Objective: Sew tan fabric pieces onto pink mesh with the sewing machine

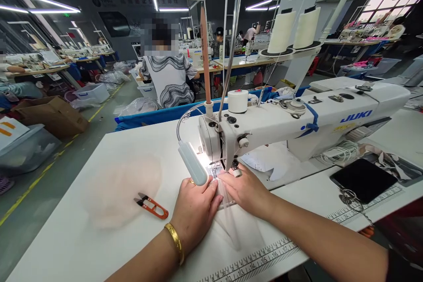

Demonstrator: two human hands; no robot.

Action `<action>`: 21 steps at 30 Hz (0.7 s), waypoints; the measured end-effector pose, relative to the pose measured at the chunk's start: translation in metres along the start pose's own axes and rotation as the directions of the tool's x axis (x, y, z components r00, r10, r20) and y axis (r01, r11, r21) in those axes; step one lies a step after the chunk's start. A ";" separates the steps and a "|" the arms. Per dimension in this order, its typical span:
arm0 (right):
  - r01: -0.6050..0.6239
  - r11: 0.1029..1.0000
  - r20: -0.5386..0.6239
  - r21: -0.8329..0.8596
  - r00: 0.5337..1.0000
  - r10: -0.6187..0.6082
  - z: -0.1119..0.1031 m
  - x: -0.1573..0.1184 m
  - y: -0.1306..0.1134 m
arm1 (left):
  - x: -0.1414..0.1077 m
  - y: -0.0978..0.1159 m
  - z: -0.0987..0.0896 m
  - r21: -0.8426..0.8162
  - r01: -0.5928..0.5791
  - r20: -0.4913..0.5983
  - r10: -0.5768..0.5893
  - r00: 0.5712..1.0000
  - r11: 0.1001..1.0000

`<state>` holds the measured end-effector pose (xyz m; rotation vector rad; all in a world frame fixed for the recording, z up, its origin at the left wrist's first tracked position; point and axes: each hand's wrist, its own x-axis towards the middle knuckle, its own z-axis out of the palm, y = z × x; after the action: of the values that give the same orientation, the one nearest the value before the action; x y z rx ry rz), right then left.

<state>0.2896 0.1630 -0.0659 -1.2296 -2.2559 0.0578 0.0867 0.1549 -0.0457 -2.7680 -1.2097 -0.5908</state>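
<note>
Both hands are at the needle area of a white sewing machine (264, 125). My left hand (197, 205), with a gold bracelet at its wrist, has its fingers closed on sheer pale fabric (231, 224) just left of the presser foot (214, 172). On the right of the foot, my right hand (247, 190) pinches the same fabric, which hangs in narrow folds toward the table's front edge. A small lamp (192, 163) lights the spot and covers some left fingers. Orange-handled thread snips (153, 208) lie left of my left hand, beside a sheer pale piece of fabric (120, 189).
A printed ruler strip (257, 266) runs along the white table's front edge. At the right lie a black tablet-like slab (363, 180) and coiled cord (340, 153). Thread cones (280, 31) stand behind the machine. A person (168, 75) sits beyond the table.
</note>
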 end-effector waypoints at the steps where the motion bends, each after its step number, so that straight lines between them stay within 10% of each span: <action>1: 0.000 1.000 -0.002 -0.014 1.000 0.000 0.000 0.000 0.000 | 0.000 0.000 0.000 0.002 -0.004 -0.003 0.004 1.000 1.000; 12: -0.020 0.997 0.078 -0.069 0.997 0.026 -0.004 0.002 -0.001 | -0.003 0.001 -0.003 -0.011 -0.017 0.031 0.017 0.999 1.000; 21: 0.088 0.996 0.163 0.017 0.983 -0.090 -0.032 -0.003 -0.002 | -0.008 0.001 -0.046 -0.189 -0.026 0.241 0.072 0.968 0.982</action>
<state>0.3049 0.1523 -0.0394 -1.1543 -2.4462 0.1398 0.0673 0.1390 -0.0065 -3.0951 -1.1791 -0.3790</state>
